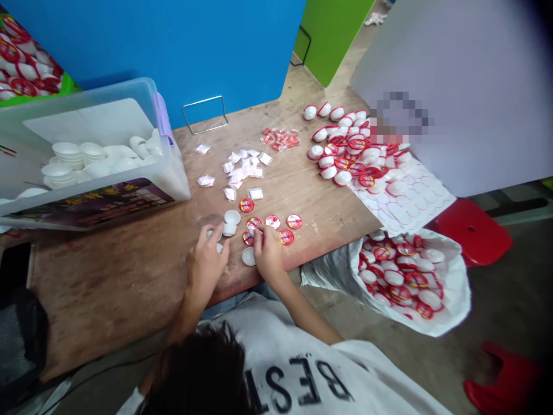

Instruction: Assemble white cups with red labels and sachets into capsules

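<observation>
On the wooden table, my left hand has its fingers curved around small white cups near the front edge. My right hand is pinched over the round red labels, on a small white packet. More white cups stand between the hands, and a clear round cup lies beside my right hand. Several round red labels are spread around my right fingers. Behind them lies a pile of white packets, with red packets farther back.
A clear bin of white cups stands at the left. Finished red-and-white cups are heaped at the right over a printed sheet. Below hangs a full white bag near a red stool. A blue panel stands behind.
</observation>
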A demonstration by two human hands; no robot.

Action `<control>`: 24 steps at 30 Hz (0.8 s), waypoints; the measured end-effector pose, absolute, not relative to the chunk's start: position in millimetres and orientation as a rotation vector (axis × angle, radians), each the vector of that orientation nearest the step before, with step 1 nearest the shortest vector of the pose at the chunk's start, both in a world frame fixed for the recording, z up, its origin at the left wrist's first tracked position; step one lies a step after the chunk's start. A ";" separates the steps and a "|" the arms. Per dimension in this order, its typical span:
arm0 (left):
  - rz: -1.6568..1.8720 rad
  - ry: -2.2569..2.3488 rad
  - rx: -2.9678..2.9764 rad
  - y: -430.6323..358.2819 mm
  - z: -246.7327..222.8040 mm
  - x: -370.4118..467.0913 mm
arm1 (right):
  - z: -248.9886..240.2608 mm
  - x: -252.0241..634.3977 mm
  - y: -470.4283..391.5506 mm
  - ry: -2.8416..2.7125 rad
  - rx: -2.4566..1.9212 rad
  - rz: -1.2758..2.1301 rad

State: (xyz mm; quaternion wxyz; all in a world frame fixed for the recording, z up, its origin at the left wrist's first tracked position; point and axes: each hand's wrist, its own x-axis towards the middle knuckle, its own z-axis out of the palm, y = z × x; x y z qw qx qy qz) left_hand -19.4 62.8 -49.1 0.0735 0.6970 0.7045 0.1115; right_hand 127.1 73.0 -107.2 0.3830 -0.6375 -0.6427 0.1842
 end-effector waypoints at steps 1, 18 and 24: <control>0.280 2.117 2.105 64.4 -48.6 -15.0 | -107.1 131.0 72.2 -1.608 -1.617 0.488; 0.222 2.088 2.159 45.4 -61.1 -6.9 | -111.3 159.9 65.1 -1.428 -1.637 0.607; 0.418 2.095 2.011 38.1 -58.8 -9.1 | -107.0 156.1 64.6 -1.382 -1.525 0.705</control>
